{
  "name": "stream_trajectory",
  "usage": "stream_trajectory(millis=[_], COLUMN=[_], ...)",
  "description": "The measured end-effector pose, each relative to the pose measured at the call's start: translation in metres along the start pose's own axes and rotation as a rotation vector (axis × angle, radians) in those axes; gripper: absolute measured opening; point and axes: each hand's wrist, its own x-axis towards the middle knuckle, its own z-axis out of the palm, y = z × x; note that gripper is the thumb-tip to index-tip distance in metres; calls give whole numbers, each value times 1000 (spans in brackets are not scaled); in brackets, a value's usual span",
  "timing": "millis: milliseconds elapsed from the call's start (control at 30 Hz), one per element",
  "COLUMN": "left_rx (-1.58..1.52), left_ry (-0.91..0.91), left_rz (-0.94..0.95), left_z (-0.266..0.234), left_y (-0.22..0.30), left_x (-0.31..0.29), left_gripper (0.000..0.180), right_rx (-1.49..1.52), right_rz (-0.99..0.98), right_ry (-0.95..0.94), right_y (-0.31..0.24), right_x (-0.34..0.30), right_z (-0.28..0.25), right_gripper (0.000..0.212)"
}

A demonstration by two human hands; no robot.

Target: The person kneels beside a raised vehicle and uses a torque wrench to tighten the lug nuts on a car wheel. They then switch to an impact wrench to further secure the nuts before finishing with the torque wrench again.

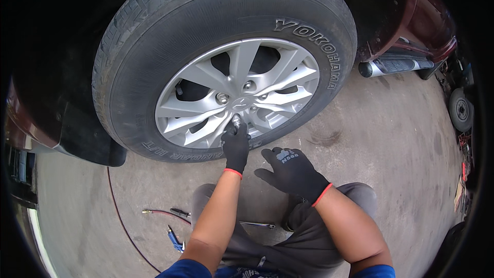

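A large black tire with a silver alloy wheel stands upright in front of me, up in the dark wheel arch. My left hand, in a black glove with a red cuff, reaches to the lowest lug hole. Its fingers are closed around a shiny lug nut there; how far the nut sits on its stud is hidden. Other lug nuts sit around the wheel's center cap. My right hand, gloved alike, hovers below the tire with thumb and fingers apart, holding nothing.
A dark red air hose runs along the concrete floor at left. Near it lie a blue-handled tool and a brass hose fitting. A long metal tool lies between my legs. A side step juts out at right.
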Motion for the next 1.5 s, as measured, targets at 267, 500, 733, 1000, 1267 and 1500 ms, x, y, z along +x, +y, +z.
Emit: stream_trajectory(millis=[267, 500, 733, 1000, 1267, 1500], left_rx=[-1181, -816, -1157, -607, -713, -1101], left_ry=[-347, -173, -345, -47, -113, -314], left_rz=[-526, -306, -385, -119, -273, -416], left_z=[-11, -5, -2, 11, -2, 1], left_y=[-15, -35, -33, -25, -18, -24], left_x=[-27, -23, -29, -26, -27, -30], left_gripper=[51, 31, 41, 47, 46, 39], right_rx=[14, -10, -9, -26, 1, -10], right_rz=[32, 9, 2, -50, -48, -29], right_ry=[86, 44, -73, -17, -1, -27], right_y=[0, 5, -8, -11, -14, -12], right_x=[-27, -17, -4, -7, -6, -9], right_z=[-14, -6, -1, -4, -8, -6], right_gripper=[53, 53, 54, 55, 55, 55])
